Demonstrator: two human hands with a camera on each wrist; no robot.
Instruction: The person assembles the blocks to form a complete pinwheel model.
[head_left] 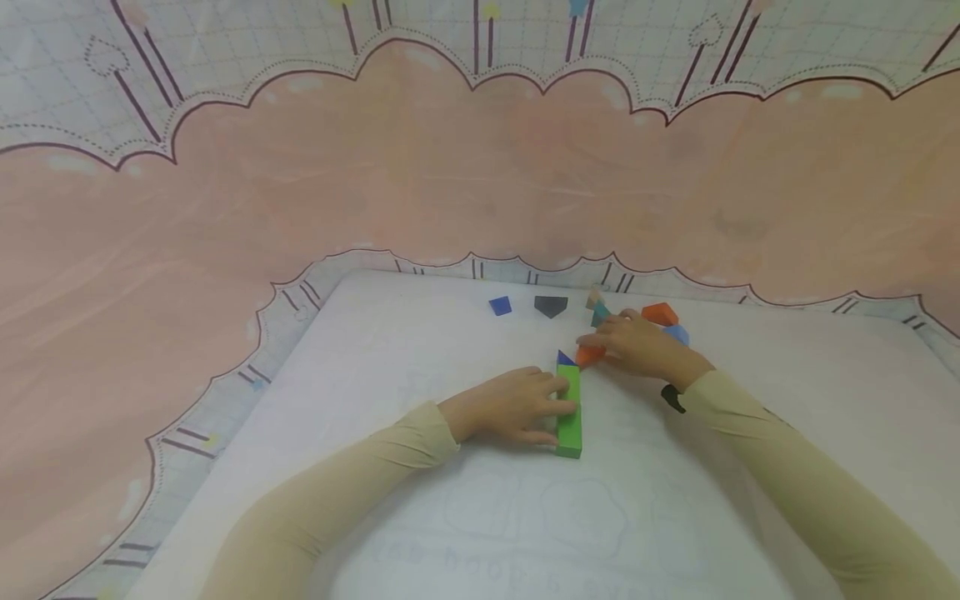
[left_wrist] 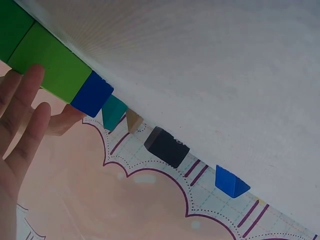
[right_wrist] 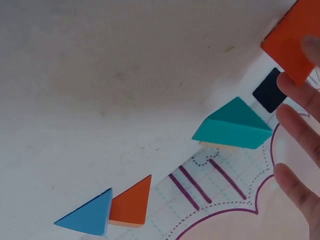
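My left hand (head_left: 512, 406) lays its fingers over a long green block (head_left: 570, 437) lying on the table; the left wrist view shows light green (left_wrist: 57, 60) and darker green (left_wrist: 12, 27) sections, with straight fingers (left_wrist: 32, 95) beside them. At the far end of the green sits a blue triangular block (head_left: 565, 359). Beside it, my right hand (head_left: 639, 346) pinches an orange block (head_left: 589, 355) between thumb and finger. Its other fingers (right_wrist: 300, 130) are spread apart. Close past the right fingertips stands a teal triangular block (right_wrist: 232, 127).
Along the back lie a blue block (head_left: 500, 306), a black block (head_left: 551, 306) and a wooden-coloured block (head_left: 594, 298). Right of the right hand are another orange block (head_left: 660, 313) and a light blue block (head_left: 677, 335). A patterned cloth (head_left: 480, 183) hangs behind the white table (head_left: 375, 333).
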